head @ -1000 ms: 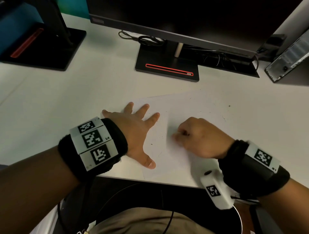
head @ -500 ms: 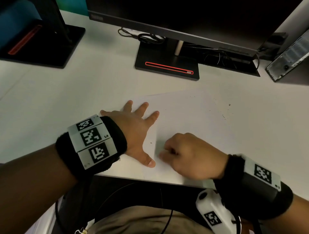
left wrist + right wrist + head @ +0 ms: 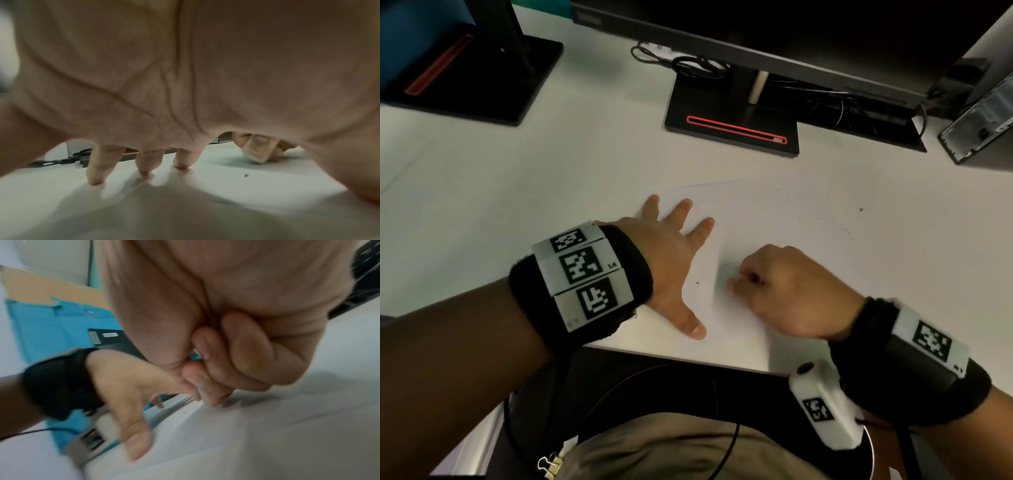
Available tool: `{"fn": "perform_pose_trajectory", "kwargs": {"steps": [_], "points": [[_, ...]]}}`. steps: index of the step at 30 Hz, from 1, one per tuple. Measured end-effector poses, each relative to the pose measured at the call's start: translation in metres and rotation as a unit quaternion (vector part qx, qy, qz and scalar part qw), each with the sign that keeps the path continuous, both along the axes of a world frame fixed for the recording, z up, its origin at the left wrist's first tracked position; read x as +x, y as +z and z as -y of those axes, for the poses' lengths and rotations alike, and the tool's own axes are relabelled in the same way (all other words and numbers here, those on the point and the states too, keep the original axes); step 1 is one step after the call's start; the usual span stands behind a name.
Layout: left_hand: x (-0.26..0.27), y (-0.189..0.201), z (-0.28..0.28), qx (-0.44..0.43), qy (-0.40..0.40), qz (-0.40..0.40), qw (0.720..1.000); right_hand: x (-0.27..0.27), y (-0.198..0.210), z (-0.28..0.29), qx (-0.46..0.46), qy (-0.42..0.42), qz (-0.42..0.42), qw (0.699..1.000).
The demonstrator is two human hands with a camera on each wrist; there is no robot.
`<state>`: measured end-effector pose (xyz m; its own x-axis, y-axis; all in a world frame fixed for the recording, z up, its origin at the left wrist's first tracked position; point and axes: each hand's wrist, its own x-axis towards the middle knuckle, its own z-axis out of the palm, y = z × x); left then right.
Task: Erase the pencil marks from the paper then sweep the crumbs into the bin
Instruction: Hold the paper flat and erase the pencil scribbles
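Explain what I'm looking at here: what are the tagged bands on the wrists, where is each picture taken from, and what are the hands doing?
No robot here: a person works at a white desk with bare hands. The black wristbands carry printed tracking tags and small cameras. The wide picture comes from a camera on the head, looking down; the other two look along each hand from the wrists. The left hand lies flat with fingers spread, pinning a sheet of paper. The right hand is curled and pinches a small pale eraser, seen best from the left wrist, its tip down at the paper. Dark crumbs dot the sheet. A monitor stand sits behind. No bin shows.
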<state>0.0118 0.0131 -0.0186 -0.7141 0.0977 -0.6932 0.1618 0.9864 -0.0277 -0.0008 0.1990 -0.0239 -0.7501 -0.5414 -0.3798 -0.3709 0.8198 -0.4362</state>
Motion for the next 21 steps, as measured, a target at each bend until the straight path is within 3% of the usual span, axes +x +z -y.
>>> {"fn": "perform_pose_trajectory", "kwargs": {"steps": [3, 7, 11, 13, 16, 21], "points": [[0.0, 0.0, -0.002, 0.0, -0.007, -0.004, 1.0, 0.024, -0.003, 0.011, 0.0, 0.055, 0.026, 0.998], [0.0, 0.002, -0.002, -0.003, -0.001, 0.003, 1.0, -0.004, -0.001, -0.001, 0.004, -0.011, 0.002, 1.0], [0.0, 0.0, -0.001, 0.0, -0.005, 0.001, 1.0, 0.019, -0.003, 0.011, -0.009, 0.044, 0.018, 0.999], [0.0, -0.002, 0.0, -0.001, -0.007, -0.002, 1.0, 0.019, -0.005, 0.011, -0.011, 0.034, 0.046, 0.998], [0.0, 0.0, -0.001, -0.003, -0.003, 0.0, 1.0, -0.001, -0.004, 0.005, -0.012, -0.008, 0.021, 1.0], [-0.001, -0.001, -0.001, -0.003, -0.007, 0.0, 1.0, 0.019, -0.006, 0.011, -0.013, 0.052, 0.021, 0.998]]}}
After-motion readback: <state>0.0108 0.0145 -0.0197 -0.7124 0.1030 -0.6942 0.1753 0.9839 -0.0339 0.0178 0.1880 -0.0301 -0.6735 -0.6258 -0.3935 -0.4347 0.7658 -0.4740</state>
